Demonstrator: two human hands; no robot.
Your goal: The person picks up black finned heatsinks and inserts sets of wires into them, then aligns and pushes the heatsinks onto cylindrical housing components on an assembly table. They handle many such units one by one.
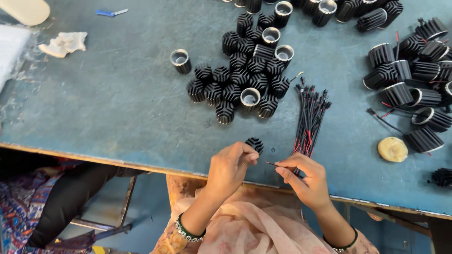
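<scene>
My left hand [230, 165] grips a small black finned cylinder [255, 144] at the near edge of the blue table [122, 103]. My right hand [303, 176] pinches a thin red-and-black wire [272, 163], its tip pointing toward the cylinder and close to it. Just beyond my right hand lies a bundle of red-and-black wires [310, 120]. A cluster of several black finned cylinders [245, 70] stands farther back at the table's middle.
More finned cylinders with wires attached [414, 75] pile up at the right. A yellowish round lump [392, 149] lies near them. A crumpled white rag [63, 43] and a blue tool [110, 12] sit far left. Another person's dark sleeve [66, 197] shows at lower left.
</scene>
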